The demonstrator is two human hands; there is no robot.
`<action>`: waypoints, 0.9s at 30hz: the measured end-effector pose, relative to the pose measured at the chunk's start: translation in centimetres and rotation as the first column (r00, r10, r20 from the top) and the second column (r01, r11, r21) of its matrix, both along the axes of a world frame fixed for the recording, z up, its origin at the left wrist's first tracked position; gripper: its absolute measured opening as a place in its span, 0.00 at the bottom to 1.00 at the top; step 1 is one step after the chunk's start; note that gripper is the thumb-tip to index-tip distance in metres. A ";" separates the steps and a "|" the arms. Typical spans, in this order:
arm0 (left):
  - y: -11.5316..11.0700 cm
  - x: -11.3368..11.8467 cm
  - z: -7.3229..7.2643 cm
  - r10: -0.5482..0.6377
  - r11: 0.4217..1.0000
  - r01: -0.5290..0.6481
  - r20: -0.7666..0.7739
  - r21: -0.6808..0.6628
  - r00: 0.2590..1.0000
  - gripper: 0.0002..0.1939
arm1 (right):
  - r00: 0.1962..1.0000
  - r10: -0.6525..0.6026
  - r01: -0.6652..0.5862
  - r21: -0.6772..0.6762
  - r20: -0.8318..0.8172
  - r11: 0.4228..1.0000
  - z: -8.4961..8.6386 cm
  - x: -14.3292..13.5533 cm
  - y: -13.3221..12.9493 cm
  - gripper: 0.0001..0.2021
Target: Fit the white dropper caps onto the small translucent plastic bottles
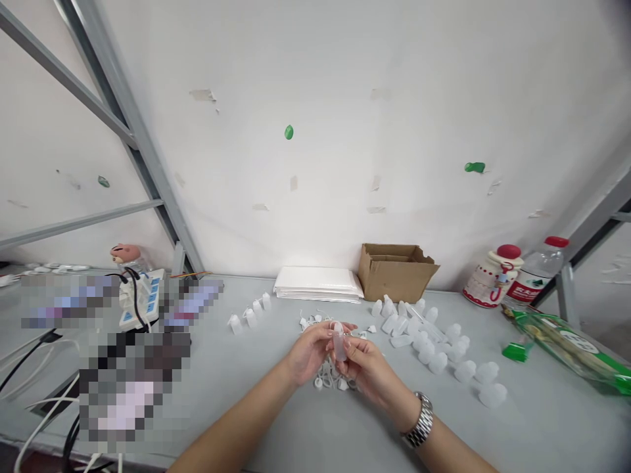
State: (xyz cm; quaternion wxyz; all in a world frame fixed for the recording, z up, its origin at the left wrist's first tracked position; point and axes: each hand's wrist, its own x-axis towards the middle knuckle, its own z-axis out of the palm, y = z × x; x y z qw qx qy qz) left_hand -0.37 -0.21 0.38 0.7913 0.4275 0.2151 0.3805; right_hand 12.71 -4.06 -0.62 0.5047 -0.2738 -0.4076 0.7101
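Observation:
Both hands meet at the middle of the grey table, around a small translucent bottle (339, 343) held upright. My left hand (310, 350) has its fingers closed at the bottle's upper left side. My right hand (367, 368) grips the bottle from the right, thumb against its lower part. Beneath and behind the hands lies a pile of small white caps with loops (328, 380), partly hidden. To the right, several translucent bottles and rounded pieces (422, 340) are scattered. Several small bottles with white tops (250, 318) stand to the left.
White padded envelopes (318, 284) and an open cardboard box (398, 274) sit by the wall. At right are a decorated bottle (488, 279), a water bottle (535, 276) and a green package (574, 345). A power strip (144, 299), cables and blurred items occupy the left.

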 end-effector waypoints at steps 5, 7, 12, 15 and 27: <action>-0.2 0.0 0.4 0.001 1.000 -0.001 -0.011 -0.004 1.000 0.14 | 0.994 0.028 -0.032 -0.042 -0.102 0.999 -0.3 -0.1 0.0 0.13; -0.3 0.0 0.4 -0.027 0.999 0.027 0.001 -0.039 1.000 0.16 | 0.991 0.045 -0.052 -0.058 -0.127 0.997 -0.3 0.0 -0.1 0.11; -0.2 0.0 0.2 -0.123 0.984 0.126 0.036 -0.126 0.992 0.20 | 0.980 0.097 -0.109 -0.063 -0.174 0.992 -0.1 -0.2 -0.2 0.11; -0.2 0.0 0.3 -0.142 0.978 0.150 0.064 -0.145 0.988 0.19 | 0.971 0.116 -0.130 -0.056 -0.207 0.990 -0.1 -0.2 -0.3 0.10; -0.3 -0.1 0.3 0.001 0.999 0.000 -0.007 0.039 1.000 0.16 | 0.998 0.013 -0.013 0.000 0.062 1.000 1.1 0.9 -0.1 0.14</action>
